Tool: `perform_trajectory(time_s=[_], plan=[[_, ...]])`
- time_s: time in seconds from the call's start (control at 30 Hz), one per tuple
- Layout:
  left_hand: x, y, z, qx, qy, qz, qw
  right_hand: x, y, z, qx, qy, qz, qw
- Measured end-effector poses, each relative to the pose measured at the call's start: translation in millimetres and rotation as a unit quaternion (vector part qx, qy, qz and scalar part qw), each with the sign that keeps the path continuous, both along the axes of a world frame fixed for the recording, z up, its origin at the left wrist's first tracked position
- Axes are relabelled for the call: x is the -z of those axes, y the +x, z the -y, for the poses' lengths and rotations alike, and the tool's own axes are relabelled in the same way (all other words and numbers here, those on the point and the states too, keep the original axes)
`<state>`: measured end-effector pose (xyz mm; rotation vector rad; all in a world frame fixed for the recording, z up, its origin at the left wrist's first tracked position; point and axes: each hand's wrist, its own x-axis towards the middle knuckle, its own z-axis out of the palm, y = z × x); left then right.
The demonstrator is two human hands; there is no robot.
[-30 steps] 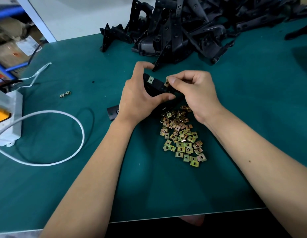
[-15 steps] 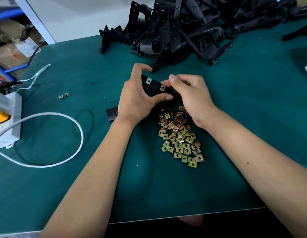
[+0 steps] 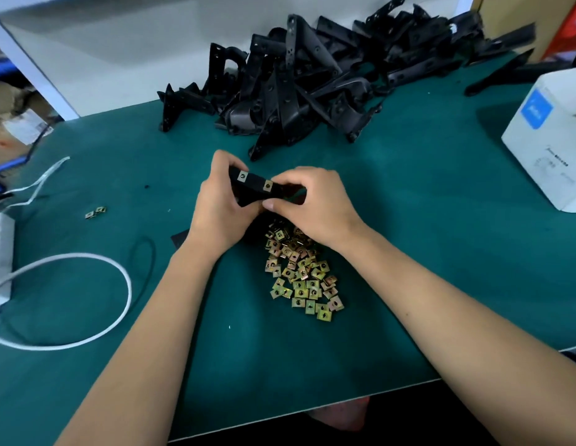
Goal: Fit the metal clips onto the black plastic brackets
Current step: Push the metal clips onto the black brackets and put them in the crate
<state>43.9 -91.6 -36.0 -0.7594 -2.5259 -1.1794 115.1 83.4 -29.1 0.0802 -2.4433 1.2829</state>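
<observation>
Both hands on one bracket, two clips showing on its top edge

Your left hand (image 3: 220, 209) wraps its grip round the left end of the black bracket (image 3: 253, 189), thumb underneath, and your right hand (image 3: 315, 204) curls over the right end with fingertips pinching beside the second clip (image 3: 267, 186); the first clip (image 3: 242, 177) sits further left along the same edge. The bracket is lifted off the worktop (image 3: 409, 252), just beyond the loose pile of clips (image 3: 301, 278). It looks like stiff, light plastic, so hold it by the body and leave the edge free. The clips are likely small springy metal with sharp corners and apt to slip; pinch each by its flat faces and push squarely on. The bracket heap (image 3: 312, 82) lies far behind, a white box (image 3: 547, 136) to the right, a white cable (image 3: 87, 284) to the left.
</observation>
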Motion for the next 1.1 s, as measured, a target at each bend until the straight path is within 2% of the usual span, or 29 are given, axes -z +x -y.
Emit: perform_trajectory(time_s=[0.1, 0.23, 0.37, 0.47, 0.67, 0.8, 0.97, 1.1], plan=[[-10.3, 3.8, -10.1, 0.016, 0.003, -0.006, 1.0, -6.2, 2.4, -6.0, 0.025, 0.017, -0.038, 0.999], [-40.4, 15.3, -40.5, 0.068, 0.006, -0.015, 0.998, -14.4, 16.0, -25.7, 0.058, -0.02, -0.094, 0.994], [-66.7, 35.4, -94.1, 0.131, 0.003, -0.019, 0.991, -24.8, 51.7, -61.1, 0.131, -0.071, -0.142, 0.979], [-78.4, 59.6, -148.5, 0.191, -0.001, -0.022, 0.981, -30.8, 89.9, -100.5, 0.187, -0.073, -0.163, 0.966], [-92.7, 143.1, -282.6, 0.348, -0.028, -0.05, 0.936, -34.4, 203.4, -200.4, 0.317, -0.089, -0.168, 0.929], [-93.0, 223.8, -361.4, 0.427, -0.057, -0.073, 0.9, -23.4, 293.4, -250.2, 0.415, -0.09, -0.182, 0.887], [-61.6, 313.4, -423.7, 0.47, -0.17, -0.094, 0.861, 18.4, 386.2, -274.4, 0.473, -0.173, -0.178, 0.845], [-3.1, 355.5, -436.7, 0.495, -0.279, -0.092, 0.818, 87.6, 434.4, -288.2, 0.535, -0.225, -0.074, 0.811]])
